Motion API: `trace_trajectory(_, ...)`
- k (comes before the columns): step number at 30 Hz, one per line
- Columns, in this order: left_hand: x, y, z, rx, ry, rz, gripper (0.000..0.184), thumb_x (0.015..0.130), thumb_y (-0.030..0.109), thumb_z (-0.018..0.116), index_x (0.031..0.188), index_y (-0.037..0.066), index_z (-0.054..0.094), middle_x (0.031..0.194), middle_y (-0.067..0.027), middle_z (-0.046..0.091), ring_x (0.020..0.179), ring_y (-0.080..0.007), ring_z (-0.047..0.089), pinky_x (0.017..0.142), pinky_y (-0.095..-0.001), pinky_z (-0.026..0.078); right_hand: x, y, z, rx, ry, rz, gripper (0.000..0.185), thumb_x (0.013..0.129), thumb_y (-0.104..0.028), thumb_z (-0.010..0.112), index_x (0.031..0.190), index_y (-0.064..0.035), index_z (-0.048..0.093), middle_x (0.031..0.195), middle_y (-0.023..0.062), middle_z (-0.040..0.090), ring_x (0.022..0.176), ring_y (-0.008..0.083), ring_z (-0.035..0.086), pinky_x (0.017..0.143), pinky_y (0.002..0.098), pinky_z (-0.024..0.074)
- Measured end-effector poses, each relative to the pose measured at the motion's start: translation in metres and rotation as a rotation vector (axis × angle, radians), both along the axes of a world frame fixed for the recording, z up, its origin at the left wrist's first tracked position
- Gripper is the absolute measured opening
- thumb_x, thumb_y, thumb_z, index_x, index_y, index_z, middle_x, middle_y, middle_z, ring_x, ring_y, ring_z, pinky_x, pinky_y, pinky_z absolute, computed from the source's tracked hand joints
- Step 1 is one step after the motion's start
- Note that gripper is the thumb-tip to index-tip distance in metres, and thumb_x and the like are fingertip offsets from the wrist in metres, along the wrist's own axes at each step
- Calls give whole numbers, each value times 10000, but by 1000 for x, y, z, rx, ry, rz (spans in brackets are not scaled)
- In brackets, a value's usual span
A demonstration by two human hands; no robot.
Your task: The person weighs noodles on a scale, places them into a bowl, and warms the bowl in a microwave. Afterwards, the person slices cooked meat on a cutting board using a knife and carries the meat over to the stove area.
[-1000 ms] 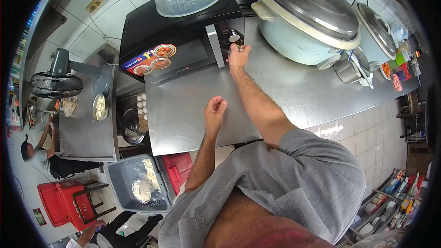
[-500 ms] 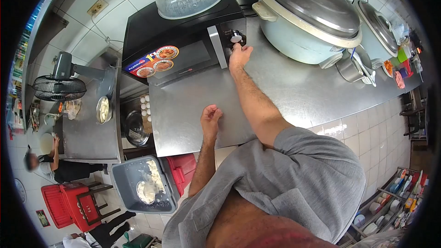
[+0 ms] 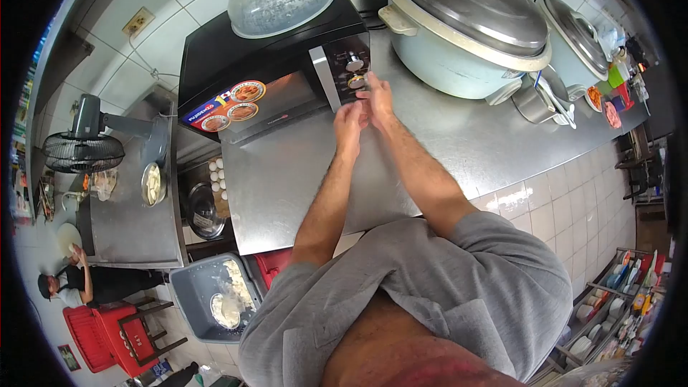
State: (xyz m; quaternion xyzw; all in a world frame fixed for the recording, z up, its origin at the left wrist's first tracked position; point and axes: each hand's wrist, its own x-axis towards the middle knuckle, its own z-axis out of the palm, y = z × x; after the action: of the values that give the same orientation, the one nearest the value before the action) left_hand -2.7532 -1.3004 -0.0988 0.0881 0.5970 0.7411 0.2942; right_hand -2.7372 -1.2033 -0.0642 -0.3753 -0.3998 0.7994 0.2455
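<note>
A black microwave oven stands on the steel counter, its door closed, with a silver door handle and control knobs on its right side. My right hand is beside the lower knob, fingers apart; whether a fingertip touches the knob I cannot tell. The upper knob sits just above. My left hand is close to the right one, below the control panel, its fingers loosely bent and no object visible in them. The hands partly overlap in view.
A translucent dome cover rests on the microwave. A large lidded cooker stands to the right on the steel counter. At lower left is a grey tub with white contents. A co-worker stands far left, near a fan.
My left hand has risen from the counter's middle to beside my right hand. The right hand has shifted slightly on the control panel, and the whole view has turned a little.
</note>
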Motion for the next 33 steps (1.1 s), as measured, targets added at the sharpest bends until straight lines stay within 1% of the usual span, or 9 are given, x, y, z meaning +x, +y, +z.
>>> trace_trajectory(2,-6,21,0,162,-192,149,600,849,358,609,1228,-46,377,1092,-137,507,901,-214,559,778,-345,476,28,11,-4,79,-54,70,426,876,-426,532,1021,-42,417,786,125,570,464,166,539,356,279,416)
trace_trajectory(13,-26,82,11,313,-475,508,473,784,395,603,1075,50,461,980,-136,513,841,-245,552,742,-382,485,263,54,-51,346,-214,70,154,883,-193,565,860,-54,503,678,22,563,516,85,514,406,223,377)
trace_trajectory(16,-18,74,12,360,-396,475,464,786,402,591,981,2,460,809,-130,548,694,-255,572,648,-397,520,341,76,-56,385,-289,-4,117,870,-161,583,866,-62,523,653,7,552,530,73,513,422,223,384)
trace_trajectory(19,50,76,27,276,-197,438,703,831,394,550,1272,-97,308,1248,-222,400,1117,-332,461,946,-427,408,430,96,-52,408,-387,-108,186,840,-183,631,826,-30,527,662,10,540,559,88,528,491,251,432)
trace_trajectory(21,110,94,31,184,-62,295,530,834,345,575,1132,-61,409,1064,-135,463,910,-238,501,770,-340,441,493,116,-52,408,-468,-258,198,833,-187,641,815,-24,531,668,10,534,572,88,520,509,250,436)
trace_trajectory(25,254,175,50,126,68,-215,319,844,151,596,1098,-9,490,884,-39,521,786,-119,492,711,-239,414,597,148,-36,516,-536,-571,186,814,-174,665,842,-17,570,676,3,512,601,83,481,542,236,423)
trace_trajectory(28,342,254,117,400,586,-579,242,789,-20,641,1014,-3,552,905,-54,529,789,-123,483,696,-237,410,659,169,26,769,-565,-939,176,790,-131,682,902,-24,599,678,0,503,608,82,460,556,226,409)
trace_trajectory(31,396,321,209,822,1068,-566,227,763,-66,634,971,8,578,921,-90,515,789,-166,486,661,-269,422,731,164,153,1316,-736,-1344,169,745,-26,687,901,-41,624,736,-3,526,628,82,467,564,219,400)
trace_trajectory(33,433,361,273,1342,1044,-565,138,795,-93,539,925,-45,544,832,-123,513,761,-232,498,651,-330,445,781,144,227,1740,-1054,-1568,153,748,-3,668,892,-43,636,792,23,576,675,106,508,572,219,407)
